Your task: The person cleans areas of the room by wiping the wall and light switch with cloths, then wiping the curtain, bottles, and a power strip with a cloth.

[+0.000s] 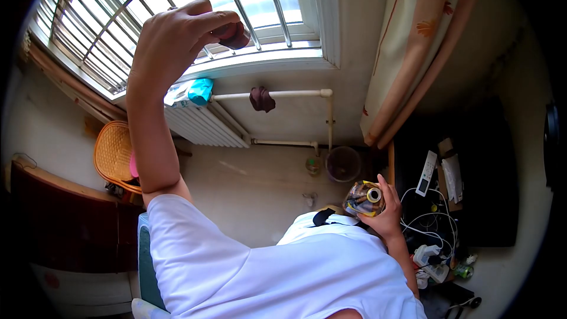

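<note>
My left hand (pixel 171 41) is raised high in front of the window, its fingers closed round a small dark reddish-brown object (pixel 235 35). What that object is, I cannot make out. Low on the right, near my waist, my right hand (pixel 385 215) grips a squat bottle (pixel 358 199) with a brown and yellow patterned body. The bottle's round mouth has a yellow rim and faces up toward me. My right fingers lie along its right side, and part of the body is hidden by them.
A barred window (pixel 248 0) is ahead, above a white radiator (pixel 204 127) with a blue-and-white packet (pixel 192 91). Dark cloth (pixel 261 100) hangs on the pipe. A wicker chair (pixel 112 150) stands left, a bin (pixel 343 164) ahead. At right, a remote control (pixel 426 173) lies near white cables (pixel 434 233).
</note>
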A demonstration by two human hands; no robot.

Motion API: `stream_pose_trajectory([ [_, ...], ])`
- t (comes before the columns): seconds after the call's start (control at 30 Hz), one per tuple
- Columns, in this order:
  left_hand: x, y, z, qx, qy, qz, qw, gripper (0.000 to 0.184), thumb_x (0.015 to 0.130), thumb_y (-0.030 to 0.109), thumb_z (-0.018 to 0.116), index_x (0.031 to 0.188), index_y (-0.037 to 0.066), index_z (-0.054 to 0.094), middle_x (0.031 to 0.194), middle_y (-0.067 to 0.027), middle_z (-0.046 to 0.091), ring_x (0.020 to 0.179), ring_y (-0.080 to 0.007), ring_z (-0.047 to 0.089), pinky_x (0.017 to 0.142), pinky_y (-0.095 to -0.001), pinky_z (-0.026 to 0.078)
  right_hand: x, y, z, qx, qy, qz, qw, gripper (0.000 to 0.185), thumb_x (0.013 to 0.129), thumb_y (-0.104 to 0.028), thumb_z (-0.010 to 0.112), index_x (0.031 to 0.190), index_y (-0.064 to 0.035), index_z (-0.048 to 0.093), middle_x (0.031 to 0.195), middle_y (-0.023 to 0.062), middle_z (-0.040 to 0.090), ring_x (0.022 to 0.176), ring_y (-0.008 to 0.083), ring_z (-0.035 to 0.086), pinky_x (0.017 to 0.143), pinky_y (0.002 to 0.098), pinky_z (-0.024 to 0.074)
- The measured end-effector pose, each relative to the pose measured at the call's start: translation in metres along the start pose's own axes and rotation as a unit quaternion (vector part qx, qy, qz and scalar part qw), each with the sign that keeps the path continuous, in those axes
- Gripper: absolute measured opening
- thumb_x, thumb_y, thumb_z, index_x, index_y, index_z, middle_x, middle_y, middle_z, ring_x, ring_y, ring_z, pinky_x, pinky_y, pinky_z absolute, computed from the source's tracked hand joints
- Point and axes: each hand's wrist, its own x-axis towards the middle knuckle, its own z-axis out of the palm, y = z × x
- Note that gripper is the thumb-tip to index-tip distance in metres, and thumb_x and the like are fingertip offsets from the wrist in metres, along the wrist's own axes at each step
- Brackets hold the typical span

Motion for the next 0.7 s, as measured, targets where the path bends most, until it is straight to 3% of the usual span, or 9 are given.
stream_pose_trajectory([
  [0.33, 0.015, 0.004, 0.001, 0.033, -0.038, -0.016, 0.999, 0.03, 0.078, 0.015, 0.07, 0.108, 0.022, 0.071, 0.08, -0.0021, 0.065, 0.068, -0.0202, 0.066, 0.062, -0.0328, 0.053, -0.004, 0.001, -0.003, -0.002, 0.009, 0.009, 1.0, 0.1, 0.049, -0.01, 0.088, 0.139, -0.0081, 0.045, 0.112, 0.013, 0.06, 0.106, 0.0291, 0.06, 0.094, 0.0374, 0.0498],
  [0.43, 0.017, 0.007, 0.006, 0.006, -0.04, -0.03, 0.999, 0.021, 0.08, 0.014, 0.069, 0.1, 0.019, 0.07, 0.079, -0.0028, 0.064, 0.072, -0.0225, 0.066, 0.062, -0.0352, 0.051, -0.007, 0.002, -0.003, -0.002, 0.013, 0.018, 1.0, 0.099, 0.049, -0.01, 0.087, 0.139, -0.0085, 0.045, 0.112, 0.0131, 0.06, 0.106, 0.029, 0.06, 0.094, 0.0375, 0.0497],
  [0.53, 0.017, 0.012, 0.017, -0.099, -0.064, -0.078, 0.99, 0.032, 0.072, 0.019, 0.075, 0.104, 0.019, 0.07, 0.083, -0.0026, 0.066, 0.073, -0.0244, 0.065, 0.065, -0.0374, 0.05, -0.012, 0.002, -0.005, 0.002, 0.017, 0.035, 0.999, 0.099, 0.05, -0.01, 0.087, 0.139, -0.0086, 0.045, 0.112, 0.0131, 0.06, 0.105, 0.0294, 0.06, 0.093, 0.0376, 0.0496],
  [0.57, 0.014, 0.015, 0.028, -0.13, -0.056, -0.065, 0.988, 0.04, 0.067, 0.012, 0.08, 0.106, 0.013, 0.07, 0.08, -0.0048, 0.066, 0.067, -0.0214, 0.063, 0.062, -0.0338, 0.05, -0.013, 0.002, -0.005, 0.004, 0.025, 0.028, 0.999, 0.096, 0.051, -0.01, 0.086, 0.139, -0.0096, 0.046, 0.111, 0.0131, 0.06, 0.103, 0.0304, 0.06, 0.091, 0.0381, 0.0495],
  [0.67, -0.002, 0.037, 0.086, -0.332, -0.043, -0.123, 0.934, 0.038, 0.065, 0.017, 0.082, 0.101, 0.013, 0.072, 0.076, -0.0062, 0.065, 0.064, -0.0242, 0.062, 0.062, -0.0334, 0.05, -0.024, 0.005, -0.009, 0.004, 0.048, 0.042, 0.998, 0.092, 0.054, -0.012, 0.084, 0.138, -0.0106, 0.046, 0.111, 0.0135, 0.059, 0.103, 0.0316, 0.059, 0.09, 0.0387, 0.0483],
  [0.7, -0.007, 0.044, 0.11, -0.302, -0.083, -0.116, 0.943, 0.039, 0.065, 0.018, 0.082, 0.102, 0.013, 0.072, 0.078, -0.0057, 0.067, 0.065, -0.0236, 0.063, 0.062, -0.0338, 0.05, -0.026, 0.006, -0.012, -0.004, 0.058, 0.04, 0.997, 0.092, 0.055, -0.012, 0.084, 0.138, -0.0107, 0.046, 0.111, 0.0135, 0.059, 0.103, 0.0315, 0.059, 0.091, 0.0388, 0.0479],
])
